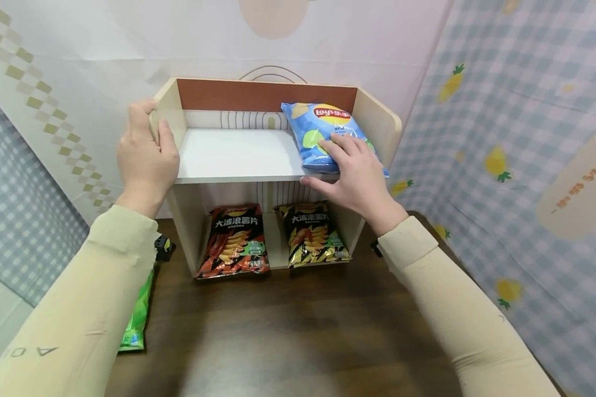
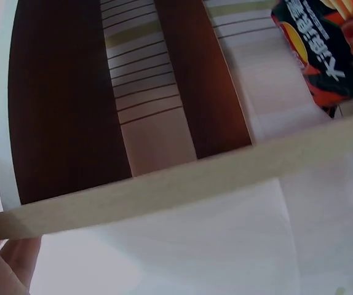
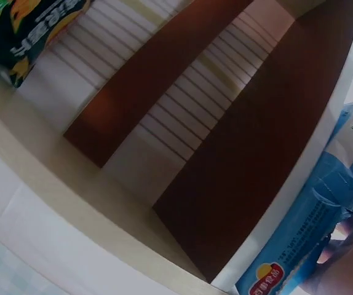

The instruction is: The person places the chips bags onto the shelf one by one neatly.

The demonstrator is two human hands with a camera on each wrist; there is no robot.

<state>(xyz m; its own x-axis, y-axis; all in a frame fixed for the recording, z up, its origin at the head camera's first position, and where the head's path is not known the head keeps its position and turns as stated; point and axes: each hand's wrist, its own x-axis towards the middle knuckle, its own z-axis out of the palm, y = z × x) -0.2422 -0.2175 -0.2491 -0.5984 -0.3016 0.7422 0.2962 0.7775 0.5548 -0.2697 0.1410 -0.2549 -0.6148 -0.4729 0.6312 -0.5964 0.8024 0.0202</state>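
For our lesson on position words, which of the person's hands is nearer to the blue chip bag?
Right. The right hand rests on the blue chip bag; the left hand is away from it, gripping the left side panel of the shelf unit.

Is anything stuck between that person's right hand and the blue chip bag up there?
Nothing visible is: the right hand touches the blue chip bag directly, on the upper shelf.

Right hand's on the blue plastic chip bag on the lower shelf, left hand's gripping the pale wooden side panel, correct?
Wrong shelf: the head view shows the blue plastic chip bag, right hand on it, on the white upper shelf. The left hand does grip the side panel.
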